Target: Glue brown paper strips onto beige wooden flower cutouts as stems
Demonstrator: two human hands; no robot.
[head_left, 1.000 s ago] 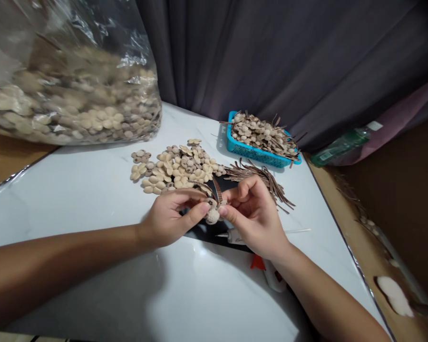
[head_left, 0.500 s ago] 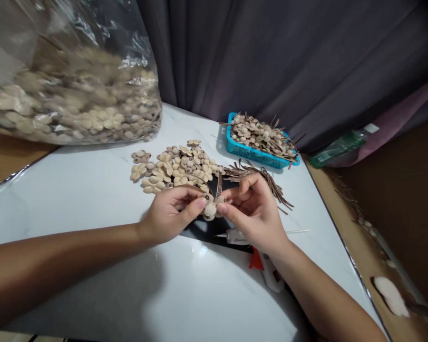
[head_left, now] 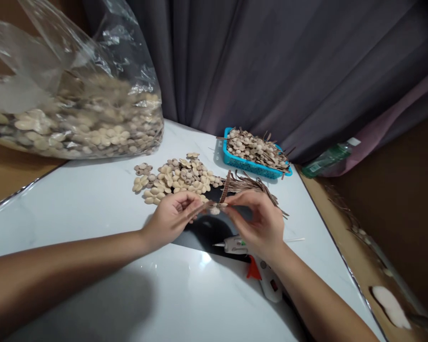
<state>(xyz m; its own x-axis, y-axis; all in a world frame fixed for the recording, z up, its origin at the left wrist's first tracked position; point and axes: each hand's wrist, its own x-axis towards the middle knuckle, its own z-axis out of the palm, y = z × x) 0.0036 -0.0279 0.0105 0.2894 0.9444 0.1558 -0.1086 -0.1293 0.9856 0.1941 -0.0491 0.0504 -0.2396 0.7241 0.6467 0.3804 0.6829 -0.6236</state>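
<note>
A small beige fabric flower (head_left: 215,210), tilted nearly edge-on, is pinched at its right side between the thumb and fingers of my right hand (head_left: 258,221). One brown checked ribbon end (head_left: 226,186) sticks up from it. My left hand (head_left: 174,216) is closed on another ribbon strip that runs from the flower toward its thumb; this part is slightly blurred. Under both hands lies a black mat (head_left: 196,235). A glue gun (head_left: 237,245) with a red trigger rests below my right hand, its handle partly behind my wrist.
Loose fabric flowers (head_left: 181,175) are heaped behind my left hand. Cut ribbon strips (head_left: 249,183) lie behind my right. Farther back stand a blue basket (head_left: 253,166) of ribboned flowers, a clear bag (head_left: 103,123) of flowers and a green bottle (head_left: 328,159) by the dark curtain.
The flower has turned from facing me to nearly edge-on. My left hand has shifted off the flower onto a ribbon strip, while my right still grips the flower. The view has tilted slightly up.
</note>
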